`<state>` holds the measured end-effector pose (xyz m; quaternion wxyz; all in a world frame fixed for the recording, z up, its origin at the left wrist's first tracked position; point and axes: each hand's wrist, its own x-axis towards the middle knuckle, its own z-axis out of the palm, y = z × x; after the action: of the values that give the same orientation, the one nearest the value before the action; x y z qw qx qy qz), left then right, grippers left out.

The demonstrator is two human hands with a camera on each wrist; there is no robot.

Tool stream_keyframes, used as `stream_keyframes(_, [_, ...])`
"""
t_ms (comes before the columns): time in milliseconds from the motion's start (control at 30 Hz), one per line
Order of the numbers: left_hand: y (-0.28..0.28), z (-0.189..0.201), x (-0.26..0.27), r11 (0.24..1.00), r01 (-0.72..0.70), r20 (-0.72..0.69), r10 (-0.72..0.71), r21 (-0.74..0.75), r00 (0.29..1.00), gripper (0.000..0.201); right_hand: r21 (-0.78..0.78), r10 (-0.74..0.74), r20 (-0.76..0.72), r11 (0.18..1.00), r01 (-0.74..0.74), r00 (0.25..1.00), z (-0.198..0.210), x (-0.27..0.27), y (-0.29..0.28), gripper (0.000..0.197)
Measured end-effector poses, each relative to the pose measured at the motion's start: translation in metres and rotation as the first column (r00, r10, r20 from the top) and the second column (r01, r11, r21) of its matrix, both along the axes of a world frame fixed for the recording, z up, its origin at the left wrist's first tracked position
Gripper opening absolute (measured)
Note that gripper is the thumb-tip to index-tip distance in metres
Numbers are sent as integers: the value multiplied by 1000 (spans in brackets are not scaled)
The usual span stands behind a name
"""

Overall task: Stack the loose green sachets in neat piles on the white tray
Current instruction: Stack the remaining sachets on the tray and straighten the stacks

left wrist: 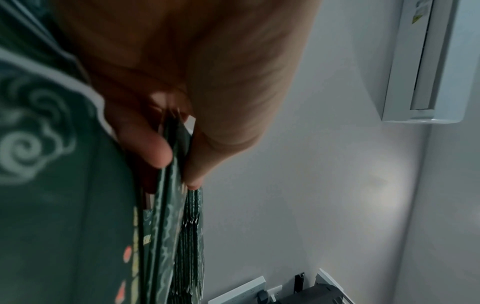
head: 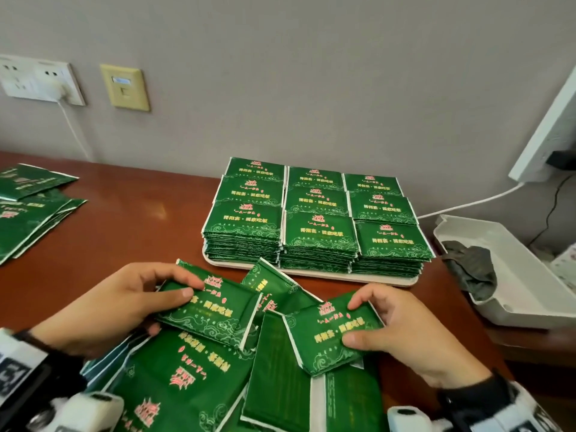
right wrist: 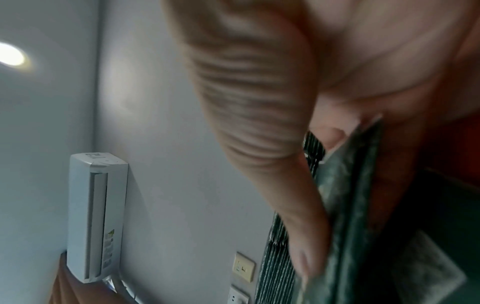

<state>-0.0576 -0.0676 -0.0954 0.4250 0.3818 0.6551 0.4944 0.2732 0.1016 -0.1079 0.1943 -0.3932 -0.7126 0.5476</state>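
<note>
- While loose sachets (head: pixel 215 378) are spread across the near part of the table (head: pixel 140 213), one sachet (head: pixel 212 310) is pinched between thumb and fingers of the left hand (head: pixel 112 307).
- A second sachet (head: pixel 333 335) is pinched at its right edge by the right hand (head: pixel 402 332).
- Nine neat piles (head: pixel 314 213) are carried on the white tray (head: pixel 311 274), just behind both hands.
- More sachets (head: pixel 31 207) are scattered at far left.

Green, cloud-patterned sachets (head: pixel 318 232); white tray (head: pixel 311 274)
</note>
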Motion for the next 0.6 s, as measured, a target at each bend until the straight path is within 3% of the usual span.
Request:
stream_keyframes(100, [-2,3,-4,998,-34,38,32,56,999,74,4,-75,-148,997,76,986,0,-1,0,57])
stream_keyframes(133, [-1,4,-5,997,-45,50,41,66,998,71,3,-94,-191,995,96,977,1,-1,1,61])
stream_keyframes(167, [1,7,-6,994,-69,78,62,80,995,55,-9,-120,-234,993,121,965,5,-2,3,60])
stream_keyframes(233, [7,21,-4,990,-78,158,59,116,986,28,-41,-168,-282,986,163,945,19,-3,9,33])
stream_keyframes(267, [11,27,-5,990,-62,163,40,130,986,33,-55,-182,-295,983,173,938,28,-3,14,20])
stream_keyframes(333, [24,43,-3,985,-37,125,16,166,992,51,-56,-187,-296,982,178,937,47,-1,30,24])
stream_keyframes(467, [70,84,7,948,-121,94,98,293,991,22,97,-241,-286,955,279,927,76,4,69,24])
stream_keyframes(600, [133,115,23,940,-187,21,189,284,982,26,124,-389,-292,891,437,874,75,13,103,20])
